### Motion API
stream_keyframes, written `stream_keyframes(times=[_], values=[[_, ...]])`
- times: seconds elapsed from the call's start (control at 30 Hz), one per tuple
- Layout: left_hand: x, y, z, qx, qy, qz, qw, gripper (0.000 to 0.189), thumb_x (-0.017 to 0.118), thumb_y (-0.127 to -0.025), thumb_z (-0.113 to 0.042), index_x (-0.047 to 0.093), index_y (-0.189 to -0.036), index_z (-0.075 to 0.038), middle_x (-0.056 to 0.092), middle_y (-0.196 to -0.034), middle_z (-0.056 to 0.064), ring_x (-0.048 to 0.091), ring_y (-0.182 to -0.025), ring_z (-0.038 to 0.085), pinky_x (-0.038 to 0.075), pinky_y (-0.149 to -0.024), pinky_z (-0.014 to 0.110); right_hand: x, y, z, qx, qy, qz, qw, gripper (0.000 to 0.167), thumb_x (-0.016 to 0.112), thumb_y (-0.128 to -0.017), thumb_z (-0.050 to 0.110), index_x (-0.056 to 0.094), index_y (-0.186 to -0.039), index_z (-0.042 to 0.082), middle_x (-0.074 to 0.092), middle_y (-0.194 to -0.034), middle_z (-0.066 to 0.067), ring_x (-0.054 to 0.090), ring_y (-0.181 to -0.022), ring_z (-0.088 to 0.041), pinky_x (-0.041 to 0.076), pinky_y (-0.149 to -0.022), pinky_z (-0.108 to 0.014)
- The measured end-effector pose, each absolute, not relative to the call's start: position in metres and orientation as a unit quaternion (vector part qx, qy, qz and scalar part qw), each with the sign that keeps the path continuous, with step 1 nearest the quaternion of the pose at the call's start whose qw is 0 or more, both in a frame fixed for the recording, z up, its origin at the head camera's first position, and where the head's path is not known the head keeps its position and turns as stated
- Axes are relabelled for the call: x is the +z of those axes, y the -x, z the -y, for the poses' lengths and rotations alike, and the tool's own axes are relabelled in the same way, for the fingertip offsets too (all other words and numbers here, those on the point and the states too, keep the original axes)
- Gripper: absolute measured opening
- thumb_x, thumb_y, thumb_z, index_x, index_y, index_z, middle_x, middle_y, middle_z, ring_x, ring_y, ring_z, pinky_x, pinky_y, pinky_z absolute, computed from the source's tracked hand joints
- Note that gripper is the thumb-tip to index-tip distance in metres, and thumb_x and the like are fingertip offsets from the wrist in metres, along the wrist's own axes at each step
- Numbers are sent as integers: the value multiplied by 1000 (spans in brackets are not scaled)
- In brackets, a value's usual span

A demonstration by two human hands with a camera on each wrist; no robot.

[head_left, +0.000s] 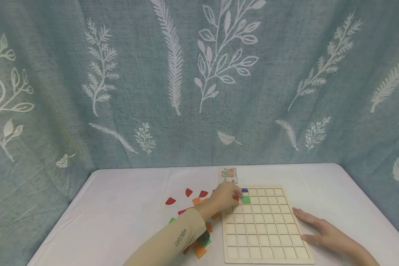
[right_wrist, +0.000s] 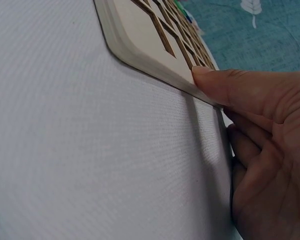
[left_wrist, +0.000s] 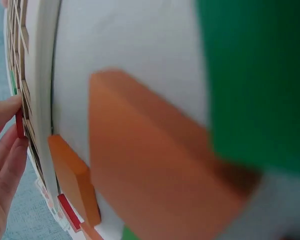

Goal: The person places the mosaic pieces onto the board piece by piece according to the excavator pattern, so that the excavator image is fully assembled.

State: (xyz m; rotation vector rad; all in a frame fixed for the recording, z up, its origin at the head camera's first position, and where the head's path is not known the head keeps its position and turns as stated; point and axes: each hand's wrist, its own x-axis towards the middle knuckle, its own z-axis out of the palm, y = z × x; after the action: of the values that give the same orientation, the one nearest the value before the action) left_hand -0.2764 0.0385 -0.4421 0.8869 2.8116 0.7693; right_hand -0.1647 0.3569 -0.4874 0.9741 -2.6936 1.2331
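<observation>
My left hand (head_left: pixel 223 195) pinches a small red tile (left_wrist: pixel 20 125) between thumb and fingers, over the upper left cells of a pale wooden grid board (head_left: pixel 265 229). Just right of those fingertips, a green square tile (head_left: pixel 246 200) lies in the grid, with a blue piece (head_left: pixel 244 190) above it at the top row. My right hand (head_left: pixel 324 233) lies along the board's right side with its fingers extended. In the right wrist view its thumb (right_wrist: pixel 210 82) touches the board's rim.
Left of the board lie loose tiles, partly hidden under my left forearm: orange squares (head_left: pixel 200 251), green pieces (head_left: pixel 204 237) and red wedges (head_left: pixel 170 201). A small printed card (head_left: pixel 228 172) lies behind the board. A patterned curtain (head_left: pixel 186 92) hangs beyond the white table (head_left: pixel 126 207).
</observation>
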Motion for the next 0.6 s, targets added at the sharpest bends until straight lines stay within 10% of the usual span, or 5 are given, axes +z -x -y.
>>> stream_keyframes(times=[0.6], values=[[-440, 276, -48, 249, -277, -927, 49, 30, 80, -69, -13, 71, -98, -9, 71, -93, 0, 66, -87, 11, 50, -75, 22, -487, 165, -357, 403, -299, 865, 19, 62, 67, -81, 10, 40, -134, -8, 26, -142, 25, 18, -127, 19, 16, -93, 3]])
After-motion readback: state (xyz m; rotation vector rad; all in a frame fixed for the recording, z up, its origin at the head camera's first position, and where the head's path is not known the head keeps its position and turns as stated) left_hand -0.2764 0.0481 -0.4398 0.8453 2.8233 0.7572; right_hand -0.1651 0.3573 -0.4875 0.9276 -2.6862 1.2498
